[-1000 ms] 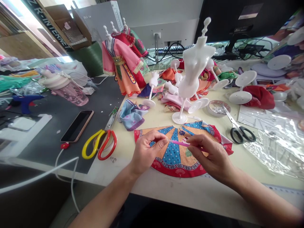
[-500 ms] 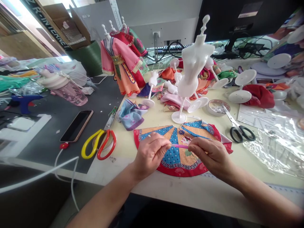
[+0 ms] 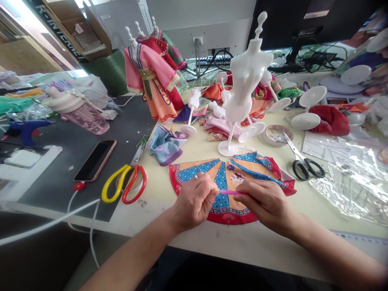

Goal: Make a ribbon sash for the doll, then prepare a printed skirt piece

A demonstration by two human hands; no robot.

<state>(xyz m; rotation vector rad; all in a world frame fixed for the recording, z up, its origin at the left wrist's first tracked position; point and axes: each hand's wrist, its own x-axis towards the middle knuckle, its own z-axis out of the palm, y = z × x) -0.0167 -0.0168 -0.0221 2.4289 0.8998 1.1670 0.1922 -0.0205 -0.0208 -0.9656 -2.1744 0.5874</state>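
Note:
A thin pink stick (image 3: 229, 192) spans the gap between my two hands. My left hand (image 3: 196, 200) pinches its left end between thumb and fingers, and a ring shows on one finger. The right end is gripped by my right hand (image 3: 266, 202), thumb below and fingers curled over. Beneath both hands a fan-shaped cloth (image 3: 222, 178) with blue and orange panels and a red border lies spread on the table; its right side is folded. Behind the cloth a white mannequin (image 3: 249, 81) stands upright on a round base.
Yellow-and-red-handled scissors (image 3: 123, 182) and a phone (image 3: 95, 160) lie to the left, black-handled scissors (image 3: 306, 167) and clear plastic (image 3: 351, 194) to the right. Farther back stand a dressed doll form (image 3: 153, 81), a bottle (image 3: 80, 111) and a tape roll (image 3: 277, 135).
Both hands have moved slightly down with the pink stick still between them. The view has shifted a little; the cloth and tools lie as before.

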